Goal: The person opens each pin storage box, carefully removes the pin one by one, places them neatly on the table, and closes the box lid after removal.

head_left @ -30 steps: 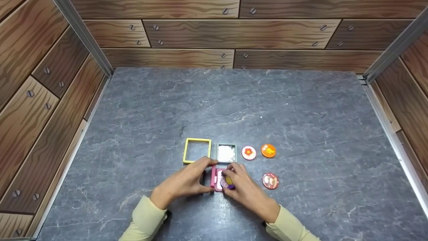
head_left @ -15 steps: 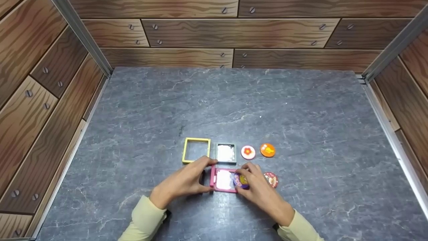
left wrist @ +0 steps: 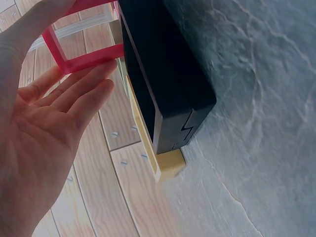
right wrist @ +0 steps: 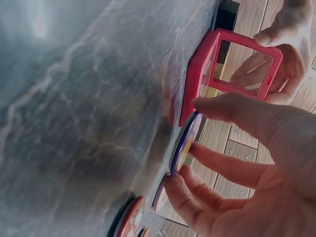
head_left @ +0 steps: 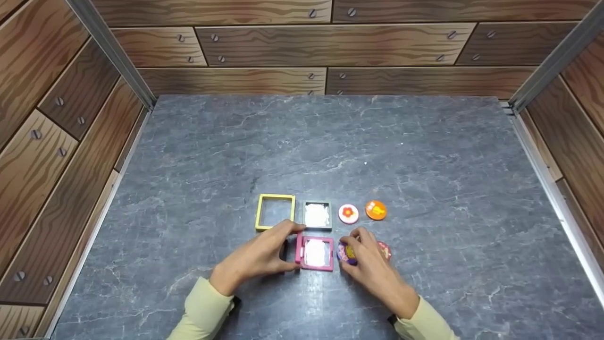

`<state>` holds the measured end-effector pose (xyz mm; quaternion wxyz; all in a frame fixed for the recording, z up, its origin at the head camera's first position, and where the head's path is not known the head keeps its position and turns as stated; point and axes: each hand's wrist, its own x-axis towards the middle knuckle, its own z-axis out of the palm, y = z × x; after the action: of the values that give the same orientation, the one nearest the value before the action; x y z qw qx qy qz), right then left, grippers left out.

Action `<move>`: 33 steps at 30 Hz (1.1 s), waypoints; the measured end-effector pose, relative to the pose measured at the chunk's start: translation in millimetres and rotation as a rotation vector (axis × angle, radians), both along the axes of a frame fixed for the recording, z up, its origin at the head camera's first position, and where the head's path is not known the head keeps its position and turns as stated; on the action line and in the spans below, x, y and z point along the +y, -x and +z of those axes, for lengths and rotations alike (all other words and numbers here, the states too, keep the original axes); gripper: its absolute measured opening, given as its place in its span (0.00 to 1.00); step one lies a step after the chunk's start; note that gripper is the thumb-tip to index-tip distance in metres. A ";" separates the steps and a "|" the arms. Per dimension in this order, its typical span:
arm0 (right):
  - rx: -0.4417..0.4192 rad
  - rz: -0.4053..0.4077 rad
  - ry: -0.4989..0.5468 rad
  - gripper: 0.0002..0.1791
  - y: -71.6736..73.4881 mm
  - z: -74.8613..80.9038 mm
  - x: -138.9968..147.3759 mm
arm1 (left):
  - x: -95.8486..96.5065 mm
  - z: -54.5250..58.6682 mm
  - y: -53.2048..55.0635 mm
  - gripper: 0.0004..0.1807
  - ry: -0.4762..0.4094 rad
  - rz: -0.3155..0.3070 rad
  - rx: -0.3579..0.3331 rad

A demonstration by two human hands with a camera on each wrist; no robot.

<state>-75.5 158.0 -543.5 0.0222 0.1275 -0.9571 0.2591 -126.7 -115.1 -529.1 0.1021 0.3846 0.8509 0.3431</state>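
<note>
My left hand [head_left: 257, 255] holds the raised lid of a pink hinged display frame [head_left: 332, 255] between thumb and fingers. The lid stands upright and the frame's other half lies flat on the table. Just right of the frame, my right hand [head_left: 375, 274] pinches a purple round badge [head_left: 345, 254] by its edges. In the right wrist view the purple badge [right wrist: 183, 143] is at the tabletop, tilted or flat I cannot tell. A red round badge [head_left: 386, 250] is partly hidden behind my right hand. Beside my left hand stands a black frame [left wrist: 173, 74], mostly covered in the head view.
Behind the hands lie a yellow frame [head_left: 258, 212] and a grey-green frame [head_left: 329, 216]. Right of them are a white badge with a red flower [head_left: 348, 214] and an orange badge [head_left: 376, 210]. Wood-patterned walls [head_left: 264, 45] enclose the grey table [head_left: 283, 141] at the back and sides.
My right hand has moved right with the purple badge, from over the pink frame to the table beside it. My left hand has kept its hold on the lid.
</note>
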 end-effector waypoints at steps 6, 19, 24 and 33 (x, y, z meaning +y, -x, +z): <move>0.009 0.019 -0.036 0.22 -0.7 0.5 0.2 | -0.1 -0.9 -0.8 0.41 0.010 0.003 -0.007; -0.003 0.065 -0.073 0.20 -3.4 0.0 2.7 | 1.4 1.2 -2.1 0.42 0.036 0.005 0.011; -0.019 0.062 -0.059 0.22 -4.0 -0.8 3.3 | 4.5 -1.4 -3.4 0.42 0.039 -0.002 0.069; -0.088 0.032 -0.023 0.29 -4.9 0.6 3.4 | 9.8 -5.9 -5.6 0.43 0.059 -0.007 0.112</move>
<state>-70.6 161.4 -542.9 -0.0254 0.1314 -0.9580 0.2535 -121.1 -105.2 -534.9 0.0669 0.4031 0.8635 0.2955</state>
